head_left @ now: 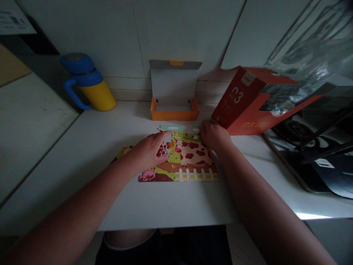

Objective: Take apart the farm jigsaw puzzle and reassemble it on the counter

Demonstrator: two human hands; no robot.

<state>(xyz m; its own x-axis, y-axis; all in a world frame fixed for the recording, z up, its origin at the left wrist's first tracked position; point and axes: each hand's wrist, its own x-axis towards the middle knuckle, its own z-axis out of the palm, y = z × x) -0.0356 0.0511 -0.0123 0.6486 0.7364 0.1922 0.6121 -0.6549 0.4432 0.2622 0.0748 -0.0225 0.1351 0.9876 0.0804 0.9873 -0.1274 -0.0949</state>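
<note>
A partly built jigsaw puzzle (190, 158) with a cow, a pig and a white fence lies flat on the white table (165, 202). My left hand (150, 151) rests palm down on its left half, fingers pointing at the top row of pieces. My right hand (213, 135) presses on the puzzle's upper right corner, fingers curled over the edge pieces. A loose yellow piece (124, 151) lies just left of my left hand. Whether either hand pinches a piece is hidden.
An open orange box with a grey lid (174, 92) stands against the wall behind the puzzle. A red carton (248, 103) lies at the right, a blue and yellow jug (88, 82) at the back left, dark glossy sheets (317, 154) at the right.
</note>
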